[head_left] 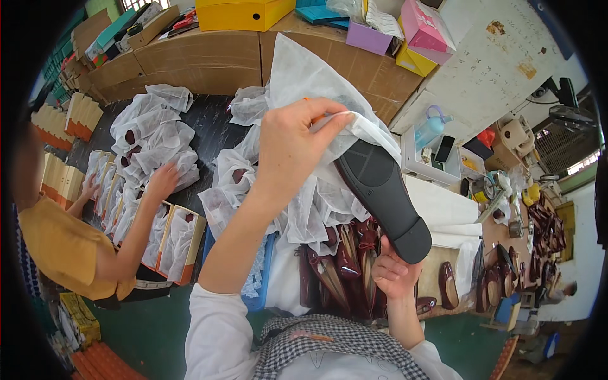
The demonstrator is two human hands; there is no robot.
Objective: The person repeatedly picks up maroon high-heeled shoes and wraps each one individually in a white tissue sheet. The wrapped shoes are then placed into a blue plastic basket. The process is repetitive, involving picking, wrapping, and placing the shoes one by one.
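Observation:
My left hand [297, 136] pinches the edge of a thin white non-woven bag [310, 76], raised in front of me. A bit of orange shows by its fingertips. The toe of a shoe [380, 196] is inside the bag's mouth, its black sole and heel turned toward me. My right hand [396, 272] holds that shoe at the heel from below, fingers curled. Beneath, several glossy dark red shoes [348, 253] stand packed together on the table. Left of them lie shoes wrapped in white bags [231, 180].
At left, a person in a yellow top [69, 247] handles wrapped shoes in open boxes [180, 244]. A blue basket [256, 297] with small packets sits at the table's near edge. Cardboard [209, 60] lines the back. A white tray [430, 168] holds a phone and a bottle.

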